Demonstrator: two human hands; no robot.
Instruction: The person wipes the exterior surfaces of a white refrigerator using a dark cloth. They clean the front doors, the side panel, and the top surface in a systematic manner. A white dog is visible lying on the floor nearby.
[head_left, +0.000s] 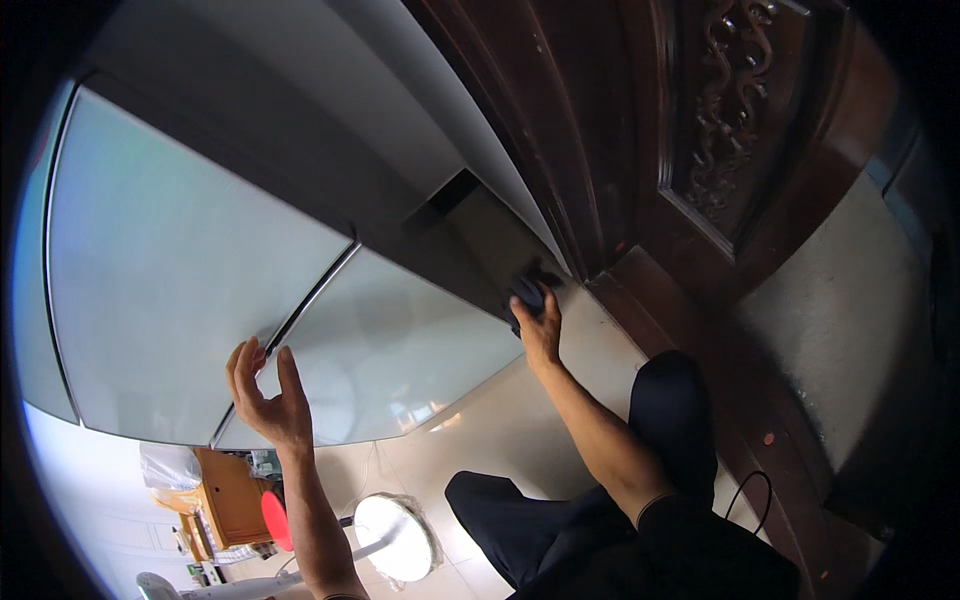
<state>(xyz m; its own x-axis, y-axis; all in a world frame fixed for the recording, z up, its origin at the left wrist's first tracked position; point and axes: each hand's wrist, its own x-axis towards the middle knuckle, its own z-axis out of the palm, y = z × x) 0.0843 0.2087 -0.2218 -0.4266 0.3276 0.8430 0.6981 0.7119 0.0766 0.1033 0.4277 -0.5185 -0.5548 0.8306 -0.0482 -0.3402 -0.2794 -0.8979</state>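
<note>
My left hand is raised before the glossy pale cabinet-like appliance, probably a refrigerator. Its fingers and thumb are apart, with nothing between them, close to the dark seam between two door panels. Whether the fingertips touch the panel I cannot tell. My right hand is low at the appliance's far lower corner, closed around a dark soft item, which may be a cloth or a shoe. That item is blurred, and part of it is hidden by my fingers. It is at the mouth of the shadowed gap beside the appliance.
A dark carved wooden door stands at the right above a wooden threshold. A black cable loop lies by the threshold. On the tiled floor stands a round white base, with a wooden cabinet and red disc behind.
</note>
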